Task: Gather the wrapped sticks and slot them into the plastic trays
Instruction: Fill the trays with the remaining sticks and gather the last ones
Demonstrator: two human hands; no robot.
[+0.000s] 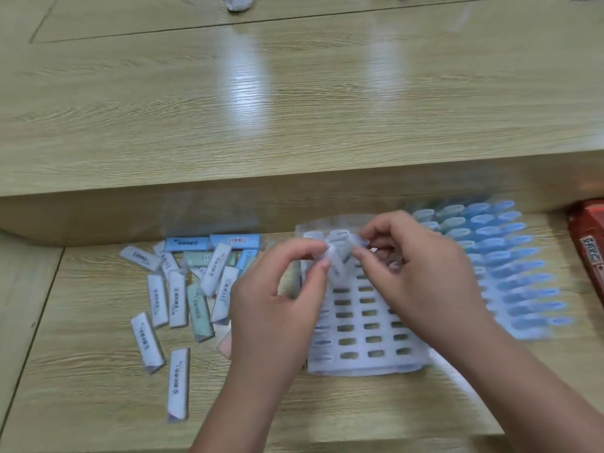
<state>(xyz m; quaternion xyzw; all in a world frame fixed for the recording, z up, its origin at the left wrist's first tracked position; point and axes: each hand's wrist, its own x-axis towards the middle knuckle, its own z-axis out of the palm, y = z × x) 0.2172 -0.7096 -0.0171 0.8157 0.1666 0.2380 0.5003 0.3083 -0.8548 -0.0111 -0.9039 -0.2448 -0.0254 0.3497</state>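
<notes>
Together, the left hand (277, 299) and the right hand (421, 273) pinch a small cluster of wrapped sticks (338, 253) between curled fingers (324, 263) at the far end of the white tray (359, 366); blur hides whether the sticks already sit in its slots. Left of the fingers, loose sticks (178, 299) lie scattered on the wooden surface (294, 407). Right of them sits a second tray (523, 273) packed with blue sticks, and beyond it a red box (588, 243).
</notes>
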